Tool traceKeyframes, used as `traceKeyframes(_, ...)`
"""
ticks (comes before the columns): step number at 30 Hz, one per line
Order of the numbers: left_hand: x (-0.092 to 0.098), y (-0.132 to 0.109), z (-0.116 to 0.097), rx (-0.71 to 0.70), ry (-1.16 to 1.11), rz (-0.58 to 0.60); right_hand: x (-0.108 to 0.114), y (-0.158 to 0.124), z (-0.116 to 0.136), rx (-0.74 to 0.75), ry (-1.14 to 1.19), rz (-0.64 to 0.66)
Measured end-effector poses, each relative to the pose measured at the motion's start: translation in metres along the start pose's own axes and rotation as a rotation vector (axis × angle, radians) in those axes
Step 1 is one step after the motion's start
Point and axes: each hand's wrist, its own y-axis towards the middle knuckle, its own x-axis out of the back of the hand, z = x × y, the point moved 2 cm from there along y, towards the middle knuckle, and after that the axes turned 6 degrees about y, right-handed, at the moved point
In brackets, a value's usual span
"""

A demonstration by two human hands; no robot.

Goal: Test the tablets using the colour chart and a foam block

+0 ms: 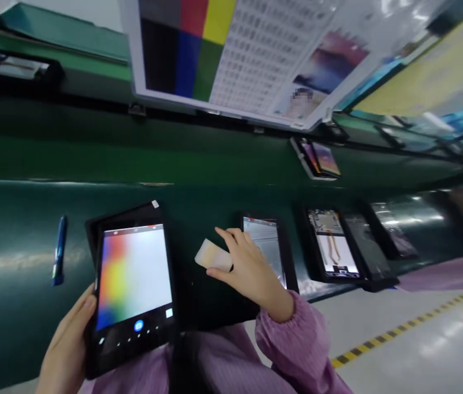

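Note:
My left hand [71, 331] grips the lower left edge of a black tablet [135, 290], thumb along its side. The tablet's lit screen shows blurred rainbow colours on white and a round blue camera button. Another dark device [155, 204] with a white label lies partly hidden beneath it. Between the thumb and fingers of my right hand [250, 268] is a small off-white block [213, 254], held above the dark green bench. A second tablet [265, 232] with a greyish lit screen lies partly under that hand.
A blue pen [59, 250] lies at the left. To the right are an opened device [332, 243] showing inner parts and more dark trays [391, 230]. A board with colour patches and text [252, 54] hangs behind. A co-worker's purple sleeve [449, 272] reaches in from the right.

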Motion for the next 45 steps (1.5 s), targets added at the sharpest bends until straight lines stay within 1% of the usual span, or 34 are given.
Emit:
traceKeyframes(1, -0.005, -0.003, -0.007, 0.064, -0.031, -0.002, -0.004, 0.002, -0.003, -0.021, -0.01, 0.012)
traceKeyframes(3, -0.012, -0.007, -0.019, 0.133, -0.05, -0.002, -0.011, 0.006, -0.005, -0.053, -0.023, 0.055)
traceKeyframes(5, -0.017, -0.007, -0.026, 0.127, -0.021, 0.014, -0.014, 0.01, -0.004, -0.065, -0.022, 0.095)
traceKeyframes(7, -0.019, -0.005, -0.029, 0.114, 0.008, 0.035, -0.013, 0.015, -0.004, -0.078, 0.018, 0.098)
traceKeyframes(9, -0.02, -0.003, -0.031, 0.085, 0.029, 0.082, -0.009, 0.019, -0.006, -0.128, 0.124, 0.055)
traceKeyframes(11, -0.022, -0.002, -0.034, 0.035, 0.034, 0.148, -0.005, 0.026, -0.007, -0.157, 0.299, -0.042)
traceKeyframes(13, -0.025, -0.003, -0.037, -0.035, 0.023, 0.232, -0.001, 0.034, -0.006, -0.098, 0.479, -0.167)
traceKeyframes(15, -0.029, -0.005, -0.039, -0.106, 0.008, 0.306, 0.0, 0.046, -0.001, 0.032, 0.621, -0.252)
traceKeyframes(17, -0.033, -0.007, -0.037, -0.16, 0.008, 0.334, 0.0, 0.06, 0.004, 0.159, 0.72, -0.25)
traceKeyframes(20, -0.038, -0.008, -0.034, -0.195, 0.05, 0.281, -0.005, 0.079, 0.011, 0.3, 0.804, -0.189)
traceKeyframes(22, -0.041, -0.009, -0.034, -0.2, 0.075, 0.27, -0.01, 0.089, 0.013, 0.348, 0.814, -0.168)
traceKeyframes(25, -0.044, -0.008, -0.035, -0.218, 0.13, 0.27, -0.019, 0.097, 0.017, 0.398, 0.807, -0.171)
traceKeyframes(29, -0.046, -0.006, -0.035, -0.299, 0.223, 0.204, -0.03, 0.101, 0.024, 0.455, 0.762, -0.162)
traceKeyframes(33, -0.045, -0.004, -0.032, -0.311, 0.248, 0.19, -0.037, 0.103, 0.026, 0.432, 0.688, -0.143)
traceKeyframes(37, -0.043, -0.005, -0.031, -0.326, 0.267, 0.195, -0.037, 0.103, 0.025, 0.431, 0.649, -0.143)
traceKeyframes(40, -0.042, -0.004, -0.031, -0.351, 0.299, 0.191, -0.037, 0.103, 0.025, 0.438, 0.637, -0.136)
traceKeyframes(45, -0.041, -0.003, -0.028, -0.351, 0.303, 0.203, -0.039, 0.105, 0.025, 0.448, 0.635, -0.141)
